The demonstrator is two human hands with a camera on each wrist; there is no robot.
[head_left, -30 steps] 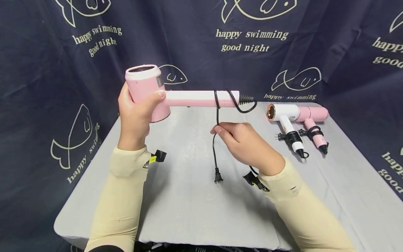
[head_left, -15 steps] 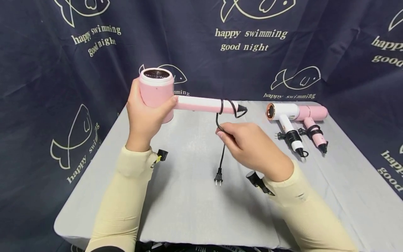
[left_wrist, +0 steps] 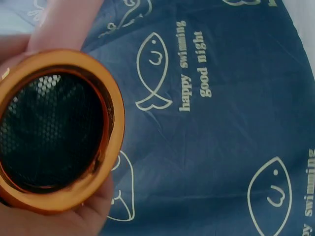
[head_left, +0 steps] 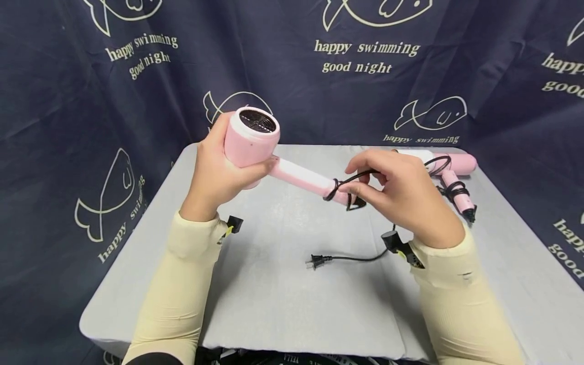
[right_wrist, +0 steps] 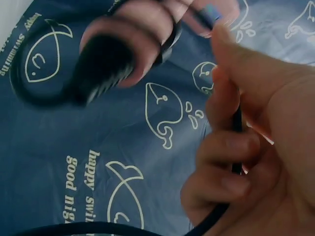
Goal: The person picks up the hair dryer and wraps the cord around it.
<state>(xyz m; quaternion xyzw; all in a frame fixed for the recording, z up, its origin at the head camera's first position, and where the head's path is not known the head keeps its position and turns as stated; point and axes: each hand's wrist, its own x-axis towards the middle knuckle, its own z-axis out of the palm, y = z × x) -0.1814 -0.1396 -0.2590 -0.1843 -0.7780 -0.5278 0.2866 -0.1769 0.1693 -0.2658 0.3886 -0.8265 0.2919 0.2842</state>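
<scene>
A pink and white hair dryer (head_left: 248,147) is held up over the table, its handle slanting down to the right. My left hand (head_left: 219,172) grips the barrel; the left wrist view looks into its copper-rimmed mesh end (left_wrist: 115,147). Black cord is looped round the handle's lower end near the strain relief (right_wrist: 106,64). To the right of the handle, my right hand (head_left: 401,187) pinches the cord (head_left: 358,176), which runs taut from the loops. In the right wrist view the cord passes under my curled fingers (right_wrist: 216,196). The free end with its plug (head_left: 319,260) hangs below.
At the back right of the grey-covered table (head_left: 274,309) lie a second pink hair dryer (head_left: 461,165), its cord wrapped round the handle, and a white one (head_left: 417,153) mostly hidden behind my right hand. A dark blue printed curtain (head_left: 292,61) surrounds the table.
My left hand has brought the dryer rightward and tipped its handle down. My right hand has moved right and slightly up with the cord, and the plug has swung from hanging to pointing left.
</scene>
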